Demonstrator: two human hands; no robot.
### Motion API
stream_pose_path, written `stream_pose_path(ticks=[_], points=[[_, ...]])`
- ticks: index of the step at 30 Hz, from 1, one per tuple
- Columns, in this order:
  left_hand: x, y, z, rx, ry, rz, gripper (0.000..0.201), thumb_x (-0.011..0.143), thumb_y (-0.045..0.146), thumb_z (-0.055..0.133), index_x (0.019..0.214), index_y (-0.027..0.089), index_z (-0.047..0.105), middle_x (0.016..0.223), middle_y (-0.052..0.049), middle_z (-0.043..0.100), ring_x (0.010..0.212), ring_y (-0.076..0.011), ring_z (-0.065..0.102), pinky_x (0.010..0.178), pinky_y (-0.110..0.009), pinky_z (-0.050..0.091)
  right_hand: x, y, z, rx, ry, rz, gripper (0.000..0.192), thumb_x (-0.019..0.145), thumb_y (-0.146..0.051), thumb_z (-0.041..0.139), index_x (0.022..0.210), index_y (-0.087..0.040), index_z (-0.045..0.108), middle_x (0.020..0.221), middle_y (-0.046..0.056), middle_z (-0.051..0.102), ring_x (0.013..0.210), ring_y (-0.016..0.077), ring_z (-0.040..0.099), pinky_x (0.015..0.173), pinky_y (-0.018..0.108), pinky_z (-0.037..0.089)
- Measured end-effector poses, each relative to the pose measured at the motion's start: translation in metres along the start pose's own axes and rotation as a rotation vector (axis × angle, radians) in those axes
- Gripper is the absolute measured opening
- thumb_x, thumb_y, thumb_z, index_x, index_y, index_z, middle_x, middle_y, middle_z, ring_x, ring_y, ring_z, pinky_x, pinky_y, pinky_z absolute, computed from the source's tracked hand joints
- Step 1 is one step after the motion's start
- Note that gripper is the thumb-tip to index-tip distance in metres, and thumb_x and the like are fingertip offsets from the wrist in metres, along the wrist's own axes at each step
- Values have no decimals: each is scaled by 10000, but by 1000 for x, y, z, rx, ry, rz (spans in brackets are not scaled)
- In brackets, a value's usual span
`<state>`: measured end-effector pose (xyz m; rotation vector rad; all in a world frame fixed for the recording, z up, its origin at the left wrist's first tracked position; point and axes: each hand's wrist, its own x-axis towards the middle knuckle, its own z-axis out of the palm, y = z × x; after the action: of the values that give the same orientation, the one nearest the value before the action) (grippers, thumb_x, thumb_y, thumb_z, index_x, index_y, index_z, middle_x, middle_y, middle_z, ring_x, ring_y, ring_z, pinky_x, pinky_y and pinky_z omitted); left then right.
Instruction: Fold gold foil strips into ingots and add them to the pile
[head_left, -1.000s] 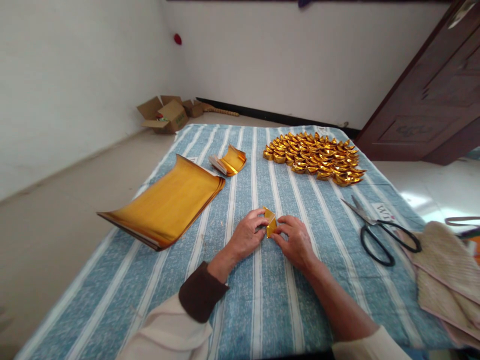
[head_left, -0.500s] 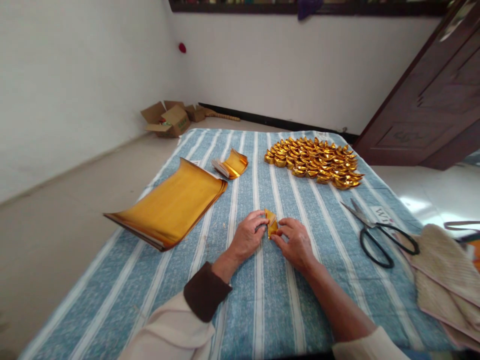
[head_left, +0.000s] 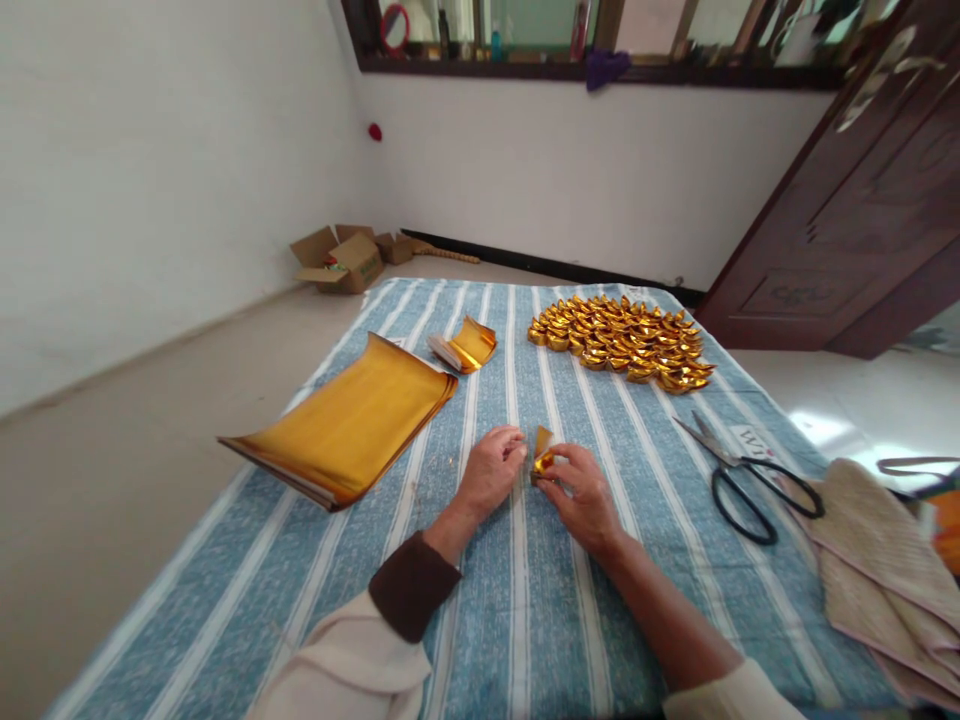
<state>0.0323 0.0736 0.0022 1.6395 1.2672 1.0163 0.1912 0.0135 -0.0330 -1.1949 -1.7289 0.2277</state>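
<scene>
My right hand pinches a small piece of gold foil paper between thumb and fingers, just above the cloth. The piece is partly folded, with one flap standing up at its far end. My left hand is beside it on the left, fingers curled together and a small gap from the paper; I see nothing in them. Beyond my hands, to the right, lies a heap of folded gold paper ingots. A large stack of gold foil sheets lies to the left, and a smaller curled stack of gold paper sits behind it.
A blue and white striped cloth covers the table. Black-handled scissors lie partly open on the right, near a beige folded fabric. Cardboard boxes stand on the floor at back left, and a brown door at back right.
My left fingers have come away from the gold paper. The piece has turned in my right hand and shows more of a fold. The head view has tilted slightly up.
</scene>
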Motion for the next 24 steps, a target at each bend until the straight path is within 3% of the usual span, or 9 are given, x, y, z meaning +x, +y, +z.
stream_pose_path(ticks=[2,5,7,13,18,24], points=[[-1,2,-1,-84,32,-105,174,755,197,655,922,173,699,874,-66,728,806,-221,706,760,-316,562,2,-3,-2,50,9,-54,88,865,-162,639,844,-235,684,1083,68,634,1042,222,590,892,395,516],[-5,8,-4,-270,-15,-287,236,779,291,677,967,150,661,874,-83,725,744,-213,710,573,-259,547,7,-11,-7,37,18,-166,100,892,-154,619,876,-235,675,1072,65,641,1035,214,598,879,390,530],[-8,13,-7,-387,-78,-394,273,773,355,706,937,142,660,899,-91,719,718,-189,700,524,-225,525,11,-20,-10,5,15,-268,124,900,-128,602,900,-229,674,1076,72,645,1052,217,594,879,392,538],[-13,17,-17,-512,-200,-515,364,743,447,733,886,116,683,782,-87,701,596,-145,646,467,-201,486,14,-41,-9,-102,-78,-432,211,909,-91,573,1003,-226,705,1102,95,653,1135,230,581,953,408,535],[-13,11,-17,-615,-150,-566,229,708,322,747,757,113,668,681,-60,664,588,-145,630,483,-216,508,6,-32,-1,-36,7,-289,151,883,-142,622,913,-245,728,1185,93,636,1182,260,556,975,468,510],[-16,3,-13,-711,-75,-507,212,698,304,750,747,130,640,680,-33,632,613,-148,618,498,-247,543,4,-21,6,163,65,127,120,848,-294,669,757,-242,728,1194,85,632,1127,251,598,916,422,512]])
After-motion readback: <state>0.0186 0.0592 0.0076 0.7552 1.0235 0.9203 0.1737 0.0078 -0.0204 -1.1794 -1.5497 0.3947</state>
